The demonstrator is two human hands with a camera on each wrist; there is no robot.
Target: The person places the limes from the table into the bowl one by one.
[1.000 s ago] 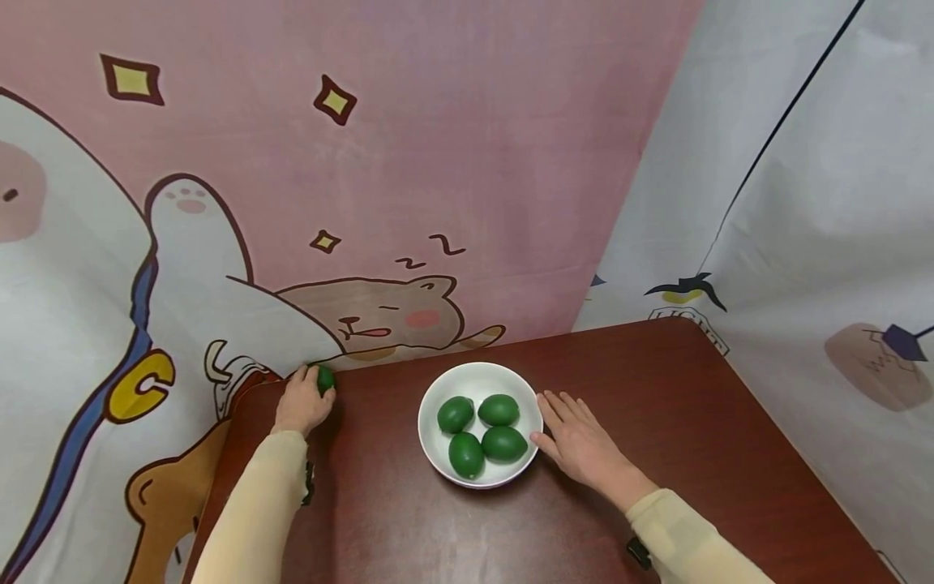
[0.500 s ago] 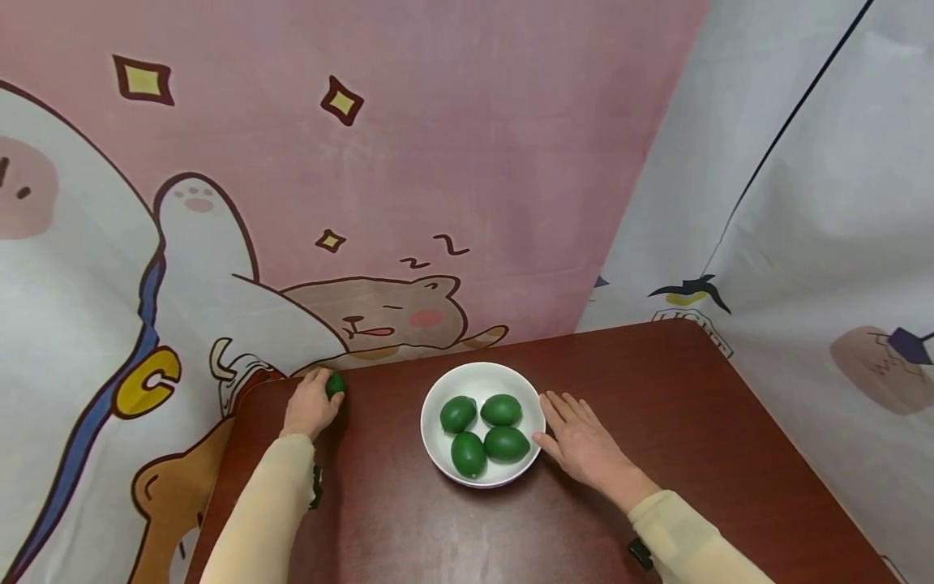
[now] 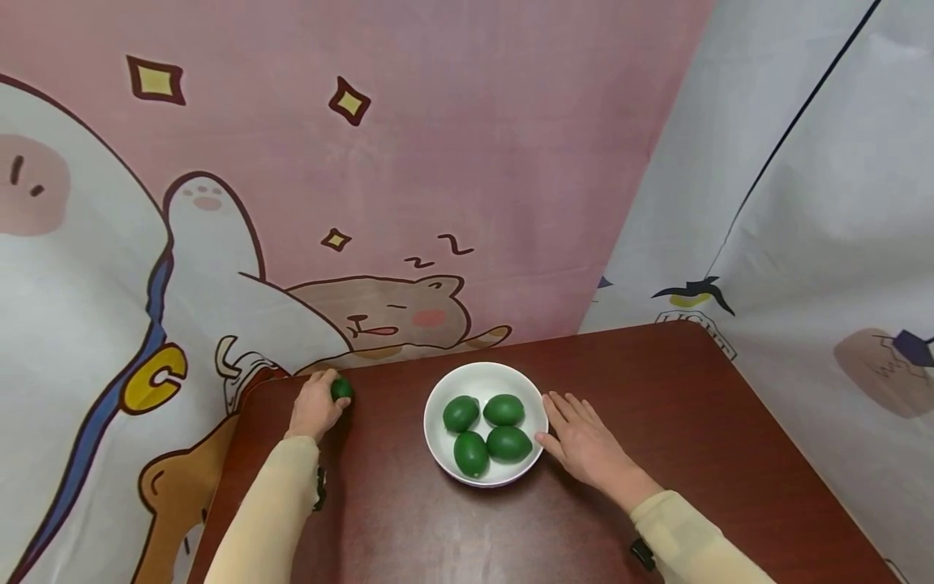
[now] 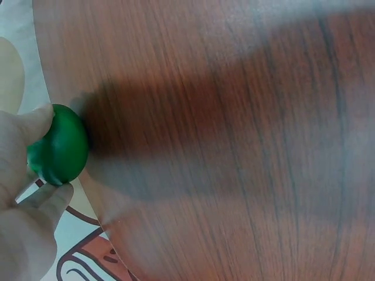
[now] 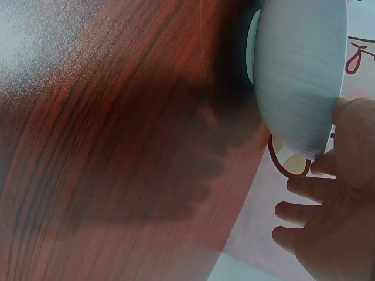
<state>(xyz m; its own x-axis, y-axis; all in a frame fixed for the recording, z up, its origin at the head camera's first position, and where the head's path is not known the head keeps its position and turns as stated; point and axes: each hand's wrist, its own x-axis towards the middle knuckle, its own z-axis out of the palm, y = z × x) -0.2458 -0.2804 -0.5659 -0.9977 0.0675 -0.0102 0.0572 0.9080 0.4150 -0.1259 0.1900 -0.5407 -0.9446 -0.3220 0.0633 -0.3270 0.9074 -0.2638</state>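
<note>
Near the table's back left corner, my left hand (image 3: 315, 407) grips a green lime (image 3: 341, 389) between thumb and fingers. In the left wrist view the same lime (image 4: 61, 146) shows smooth and glossy, with the thumb on one side and fingertips on the other. A round white bowl (image 3: 432, 444) stands at the middle of the table with several limes (image 3: 508, 444) lying in it. My right hand (image 3: 587, 446) has its fingers straight, fingertips and thumb at the bowl's right rim. From the right wrist view, the thumb meets the outer wall of the bowl (image 5: 302, 76).
The reddish-brown wooden table (image 3: 409, 535) ends at the back against a pink cartoon-printed cloth (image 3: 511, 162). A white-grey cloth (image 3: 817, 243) hangs along the right side. Dark devices are strapped at both wrists.
My left hand has moved slightly right and nearer to me with the lime, away from the back edge. The right hand stays at the bowl. The head view has shifted a little.
</note>
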